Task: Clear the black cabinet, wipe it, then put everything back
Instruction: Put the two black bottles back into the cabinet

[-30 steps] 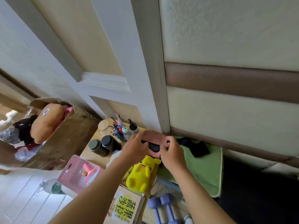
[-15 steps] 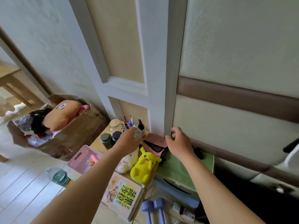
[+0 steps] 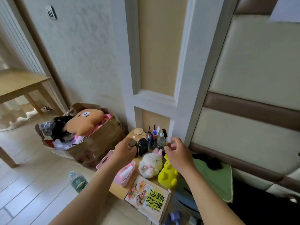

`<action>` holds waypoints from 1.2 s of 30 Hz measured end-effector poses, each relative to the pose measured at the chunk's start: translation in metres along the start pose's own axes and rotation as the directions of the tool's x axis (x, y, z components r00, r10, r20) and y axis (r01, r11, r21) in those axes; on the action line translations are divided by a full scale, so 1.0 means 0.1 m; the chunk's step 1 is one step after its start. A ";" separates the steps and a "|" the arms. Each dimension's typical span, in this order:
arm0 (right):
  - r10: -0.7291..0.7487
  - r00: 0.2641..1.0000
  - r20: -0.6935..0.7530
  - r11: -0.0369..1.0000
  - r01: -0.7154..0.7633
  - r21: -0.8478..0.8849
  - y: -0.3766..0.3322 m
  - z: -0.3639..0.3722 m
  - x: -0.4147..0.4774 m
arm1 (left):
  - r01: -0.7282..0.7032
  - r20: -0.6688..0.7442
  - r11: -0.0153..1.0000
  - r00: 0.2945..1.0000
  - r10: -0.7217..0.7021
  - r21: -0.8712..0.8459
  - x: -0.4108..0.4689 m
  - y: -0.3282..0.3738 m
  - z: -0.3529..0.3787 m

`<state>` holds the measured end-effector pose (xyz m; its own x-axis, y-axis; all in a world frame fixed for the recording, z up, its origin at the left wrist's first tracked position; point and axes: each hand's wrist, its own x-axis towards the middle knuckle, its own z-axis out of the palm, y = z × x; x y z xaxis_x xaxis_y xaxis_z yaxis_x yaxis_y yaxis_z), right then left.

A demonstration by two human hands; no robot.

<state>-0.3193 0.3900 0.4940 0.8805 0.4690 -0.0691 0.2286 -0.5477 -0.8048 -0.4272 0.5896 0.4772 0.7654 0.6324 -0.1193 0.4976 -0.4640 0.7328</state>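
Wall (image 3: 84, 54) was textured cream, with a blurry grille (image 3: 51, 12), possibly a vent. White panelled door (image 3: 155, 46) centre, padded panel (image 3: 251, 65) right. Pale plank floor (image 3: 32, 168); wooden table (image 3: 19, 82) stood left.

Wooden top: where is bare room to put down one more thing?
A small bare wood patch lies at the front edge between the pink basket and the book. The green cloth is bare in front of the black item. The back corner, with jars, pens and bottle, is crowded.
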 end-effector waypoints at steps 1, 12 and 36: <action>0.006 1.000 0.007 1.000 -0.006 0.009 -0.04 0.05 -0.05 | 0.001 -0.008 1.000 1.000 -0.001 -0.008 -0.05 -0.07 -0.06; -0.024 0.999 -0.025 1.000 0.024 0.009 -0.03 0.11 -0.42 | -0.019 -0.049 0.999 0.999 0.017 -0.038 -0.39 -0.27 -0.22; 0.023 0.998 -0.058 0.987 -0.013 0.160 0.73 -0.65 -0.77 | -0.037 -0.078 0.998 0.996 0.041 0.058 -0.82 0.30 0.32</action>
<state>-0.3433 0.2691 0.4783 0.9081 0.4154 -0.0531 0.1473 -0.4356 -0.8880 -0.4622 0.5039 0.4879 0.7513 0.6589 -0.0366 0.4917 -0.5220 0.6970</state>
